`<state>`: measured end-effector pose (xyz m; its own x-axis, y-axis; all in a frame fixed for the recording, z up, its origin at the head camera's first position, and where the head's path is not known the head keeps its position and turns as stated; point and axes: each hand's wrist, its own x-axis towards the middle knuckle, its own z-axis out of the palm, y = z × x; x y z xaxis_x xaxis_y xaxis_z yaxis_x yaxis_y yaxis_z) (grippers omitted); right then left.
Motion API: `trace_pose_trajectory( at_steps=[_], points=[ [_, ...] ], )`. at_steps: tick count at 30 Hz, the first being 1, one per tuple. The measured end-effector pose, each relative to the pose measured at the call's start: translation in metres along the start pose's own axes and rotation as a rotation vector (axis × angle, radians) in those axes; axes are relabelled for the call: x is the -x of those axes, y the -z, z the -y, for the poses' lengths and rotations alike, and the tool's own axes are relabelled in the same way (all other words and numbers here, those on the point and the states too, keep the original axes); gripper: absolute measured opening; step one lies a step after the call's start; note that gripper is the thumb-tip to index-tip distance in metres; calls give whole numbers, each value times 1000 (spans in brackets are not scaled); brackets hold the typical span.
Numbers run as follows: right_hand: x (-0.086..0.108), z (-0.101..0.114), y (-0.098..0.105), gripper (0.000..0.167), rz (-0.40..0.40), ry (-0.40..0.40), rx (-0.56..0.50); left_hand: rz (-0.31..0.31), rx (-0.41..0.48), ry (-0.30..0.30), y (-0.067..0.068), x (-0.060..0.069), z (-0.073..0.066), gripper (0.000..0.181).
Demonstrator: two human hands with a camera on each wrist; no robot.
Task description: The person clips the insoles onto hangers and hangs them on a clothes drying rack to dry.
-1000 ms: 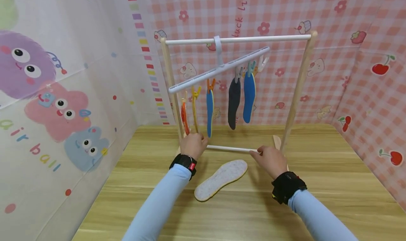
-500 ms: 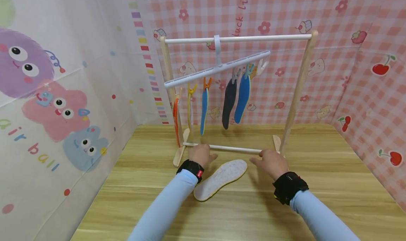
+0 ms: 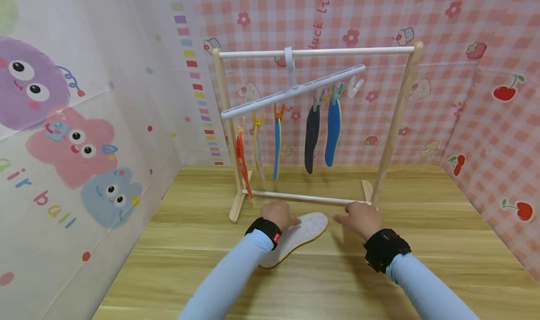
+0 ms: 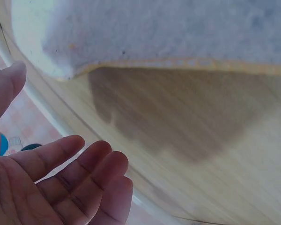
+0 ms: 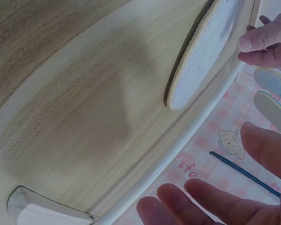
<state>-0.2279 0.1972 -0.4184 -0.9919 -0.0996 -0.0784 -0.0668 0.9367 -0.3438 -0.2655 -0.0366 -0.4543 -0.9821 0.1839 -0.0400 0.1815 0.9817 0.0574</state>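
Observation:
A grey felt insole with a yellow edge lies flat on the wooden table. My left hand hovers at its far left side, fingers loosely bent and holding nothing; the left wrist view shows the insole apart from the fingertips. To the right of the insole, near the rack's bottom bar, is my right hand. Its thumb and fingers are spread with nothing between them. Above, a white hanger hangs tilted, left end lower. From its clips dangle an orange-red insole, a dark grey insole and blue insoles.
The rack has wooden posts, a white top bar and a white bottom bar. A thin yellow-edged insole hangs at the left. One white clip at the hanger's right end holds nothing. Patterned cloth lines the walls.
My left hand has left the hanging insoles at the rack's left and come right and nearer, over the insole. My right hand has drawn slightly off the bottom bar. The hanger and insoles have swung.

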Motion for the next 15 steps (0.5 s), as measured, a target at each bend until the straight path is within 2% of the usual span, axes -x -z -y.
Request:
trace_pose_trajectory(
  at_steps=[2, 8, 15],
  points=[
    [0, -1, -1, 50, 1, -2, 3, -5, -11, 0, -3, 0, -2, 51],
    [0, -2, -3, 46, 1, 1, 11, 41, -41, -20, -10, -1, -5, 52],
    [0, -3, -5, 49, -5, 9, 35, 63, -47, -44, -18, -3, -6, 54]
  ],
)
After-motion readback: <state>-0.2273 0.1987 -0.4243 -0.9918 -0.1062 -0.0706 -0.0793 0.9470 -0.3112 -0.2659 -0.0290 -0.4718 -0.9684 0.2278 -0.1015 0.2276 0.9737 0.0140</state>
